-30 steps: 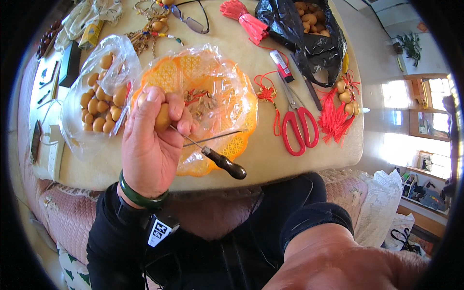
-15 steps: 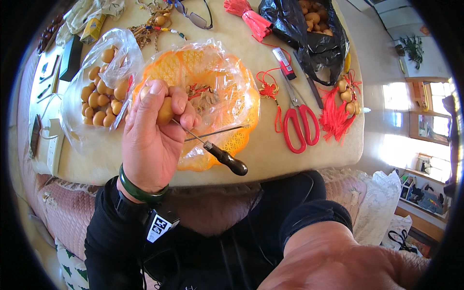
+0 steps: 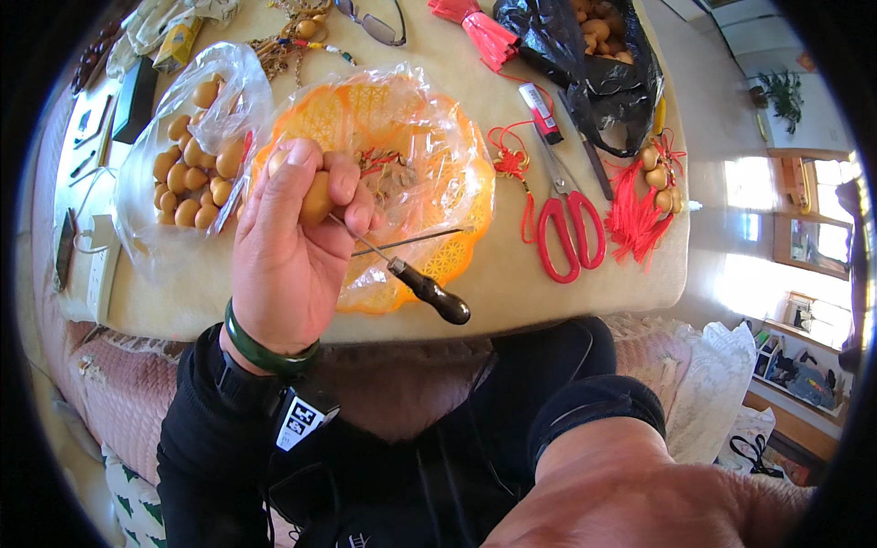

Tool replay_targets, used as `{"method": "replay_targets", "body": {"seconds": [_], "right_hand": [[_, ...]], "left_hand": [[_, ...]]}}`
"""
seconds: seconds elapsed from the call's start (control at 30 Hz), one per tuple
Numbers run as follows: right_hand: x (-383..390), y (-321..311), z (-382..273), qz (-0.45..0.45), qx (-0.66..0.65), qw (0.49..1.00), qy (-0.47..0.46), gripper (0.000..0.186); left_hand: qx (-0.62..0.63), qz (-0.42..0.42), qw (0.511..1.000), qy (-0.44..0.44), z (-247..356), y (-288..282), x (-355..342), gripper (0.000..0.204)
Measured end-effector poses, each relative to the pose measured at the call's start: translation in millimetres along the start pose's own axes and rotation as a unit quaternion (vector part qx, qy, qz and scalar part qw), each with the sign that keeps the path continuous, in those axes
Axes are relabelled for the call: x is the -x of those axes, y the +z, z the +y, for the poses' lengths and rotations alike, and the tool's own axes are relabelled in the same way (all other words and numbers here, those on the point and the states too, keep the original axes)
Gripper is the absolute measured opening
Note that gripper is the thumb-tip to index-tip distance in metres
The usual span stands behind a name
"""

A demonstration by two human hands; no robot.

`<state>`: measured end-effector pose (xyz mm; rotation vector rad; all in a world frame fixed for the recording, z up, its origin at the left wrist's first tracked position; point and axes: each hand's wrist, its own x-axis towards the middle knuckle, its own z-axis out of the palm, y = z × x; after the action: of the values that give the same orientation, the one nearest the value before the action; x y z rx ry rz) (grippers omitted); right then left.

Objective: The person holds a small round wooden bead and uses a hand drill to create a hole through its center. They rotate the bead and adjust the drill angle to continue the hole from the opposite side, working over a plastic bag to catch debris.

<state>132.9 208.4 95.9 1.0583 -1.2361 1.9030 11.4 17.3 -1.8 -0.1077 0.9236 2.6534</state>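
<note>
My left hand (image 3: 290, 233) is closed around a small tan gourd (image 3: 317, 199) above the near left of an orange openwork basket (image 3: 468, 215). An awl (image 3: 431, 290) with a dark handle points its metal shaft at the gourd; fingers hide the tip, so I cannot tell how far it goes in. A thin dark rod (image 3: 411, 241) also reaches out from beside this hand over the basket's clear plastic lining. My right hand (image 3: 658, 498) looms large at the lower right, close to the camera, its fingers out of the picture.
A clear bag of small gourds (image 3: 187, 178) lies left. Right of the basket are red-handled scissors (image 3: 571, 239), a red knotted cord (image 3: 512, 164), a dark flat strip (image 3: 587, 151) and gourds with red tassels (image 3: 635, 210). A black bag (image 3: 621, 100) and sunglasses (image 3: 373, 23) lie farther back.
My left hand still grips the gourd, with the awl at nearly the same angle. The whole view has shifted slightly; my right hand stays at the lower right.
</note>
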Motion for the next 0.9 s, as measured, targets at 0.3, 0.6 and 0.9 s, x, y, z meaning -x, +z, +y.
{"method": "replay_targets", "body": {"seconds": [0.3,0.6,0.9], "right_hand": [[5,17,-1,0.002,-0.016,1.0,0.021,0.016],[1,30,-12,0.017,-0.023,0.999,0.033,0.017],[-2,28,-16,0.01,-0.023,0.999,0.035,0.018]], "left_hand": [[0.004,-0.036,0.999,0.019,-1,-11,-5,0.021],[-0.029,-0.087,0.996,0.005,0,-16,-5,0.014],[-0.037,-0.073,0.997,0.008,-2,-14,-4,0.013]]}}
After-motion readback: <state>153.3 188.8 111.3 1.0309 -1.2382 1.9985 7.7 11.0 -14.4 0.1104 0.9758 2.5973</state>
